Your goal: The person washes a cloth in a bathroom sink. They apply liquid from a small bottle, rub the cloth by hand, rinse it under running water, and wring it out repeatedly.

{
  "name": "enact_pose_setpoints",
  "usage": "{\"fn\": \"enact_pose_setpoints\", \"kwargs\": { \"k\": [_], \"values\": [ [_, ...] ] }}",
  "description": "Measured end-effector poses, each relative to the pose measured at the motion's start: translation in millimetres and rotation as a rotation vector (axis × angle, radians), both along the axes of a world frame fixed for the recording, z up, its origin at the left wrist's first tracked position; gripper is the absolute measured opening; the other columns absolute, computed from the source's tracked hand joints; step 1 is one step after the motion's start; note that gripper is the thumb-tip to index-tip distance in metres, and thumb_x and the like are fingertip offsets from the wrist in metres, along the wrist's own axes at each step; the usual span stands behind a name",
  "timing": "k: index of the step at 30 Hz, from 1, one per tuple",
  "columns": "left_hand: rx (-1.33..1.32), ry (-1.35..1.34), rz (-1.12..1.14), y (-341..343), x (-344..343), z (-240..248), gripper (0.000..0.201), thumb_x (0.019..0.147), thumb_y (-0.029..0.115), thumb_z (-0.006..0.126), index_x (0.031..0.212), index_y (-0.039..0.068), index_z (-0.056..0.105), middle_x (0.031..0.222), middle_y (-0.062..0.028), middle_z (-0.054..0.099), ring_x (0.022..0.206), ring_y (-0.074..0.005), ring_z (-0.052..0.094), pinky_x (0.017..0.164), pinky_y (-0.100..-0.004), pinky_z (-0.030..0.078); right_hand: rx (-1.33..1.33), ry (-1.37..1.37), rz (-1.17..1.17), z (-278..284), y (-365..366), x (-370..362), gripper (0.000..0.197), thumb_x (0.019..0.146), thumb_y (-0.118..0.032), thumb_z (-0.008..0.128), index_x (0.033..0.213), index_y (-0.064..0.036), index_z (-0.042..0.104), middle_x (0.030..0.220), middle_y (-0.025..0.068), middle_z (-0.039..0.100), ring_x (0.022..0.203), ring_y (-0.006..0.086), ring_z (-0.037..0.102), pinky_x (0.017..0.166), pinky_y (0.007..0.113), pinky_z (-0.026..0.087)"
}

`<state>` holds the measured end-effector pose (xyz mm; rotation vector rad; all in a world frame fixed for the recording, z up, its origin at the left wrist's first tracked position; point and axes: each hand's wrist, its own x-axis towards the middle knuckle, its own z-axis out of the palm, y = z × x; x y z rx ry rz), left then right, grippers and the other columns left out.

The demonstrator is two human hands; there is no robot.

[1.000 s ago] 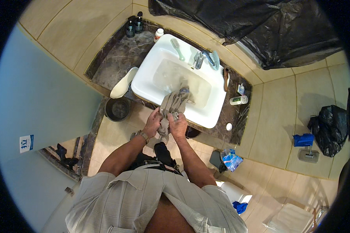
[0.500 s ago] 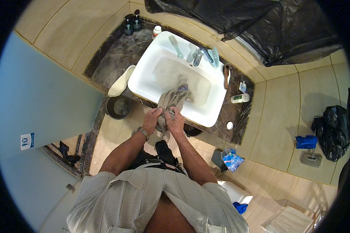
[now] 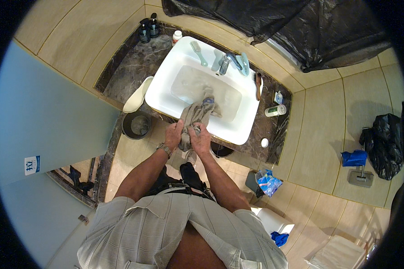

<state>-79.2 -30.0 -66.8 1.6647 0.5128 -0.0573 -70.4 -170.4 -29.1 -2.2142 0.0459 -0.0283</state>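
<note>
A wet grey-brown cloth (image 3: 196,114) drapes over the near rim of the white sink (image 3: 159,92). Its far end, with a small blue patch, lies in the cloudy water. My left hand (image 3: 173,135) is closed on the cloth's left edge at the front of the sink. Close beside it, my right hand (image 3: 199,138) grips the same cloth with bent fingers. A bunched part of it hangs between the two hands.
Along the sink's back edge are a pale green brush (image 3: 199,54), a faucet (image 3: 224,66) and a light blue brush (image 3: 242,64). A wooden brush (image 3: 258,87) lies at the right rim. On the left sit a cream insole-shaped piece (image 3: 138,95) and a dark bucket (image 3: 137,125).
The view has shifted slightly. Both hands keep hold of the cloth, and its bunched part between them hangs a little differently, with less showing below the hands.
</note>
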Motion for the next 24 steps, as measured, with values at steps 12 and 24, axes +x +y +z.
{"fn": "enact_pose_setpoints", "kwargs": {
  "k": [12,24],
  "values": [
    [-0.365,0.061,-0.118,14.0,-16.1,-4.5,0.029,0.101,0.023,0.058,0.094,-0.001,0.072,0.084,0.0007,0.065,0.076,-0.0109,0.055,0.07,-0.0311,0.049,0.073,0.184,-0.016,11.5,1.7,3.0,0.034,0.089,-0.029,0.078,0.113,-0.0075,0.07,0.101,0.0195,0.074,0.093,0.0314,0.072,0.085,0.039,0.055],
    [-0.346,0.191,-0.027,17.7,-10.2,8.2,0.036,0.1,0.034,0.065,0.097,-0.001,0.074,0.086,-0.0017,0.069,0.076,-0.0111,0.061,0.068,-0.0311,0.05,0.128,0.093,-0.039,0.2,0.0,-0.7,0.034,0.089,-0.027,0.08,0.114,-0.0052,0.069,0.106,0.0169,0.073,0.1,0.026,0.069,0.091,0.038,0.053]
  ]
}}
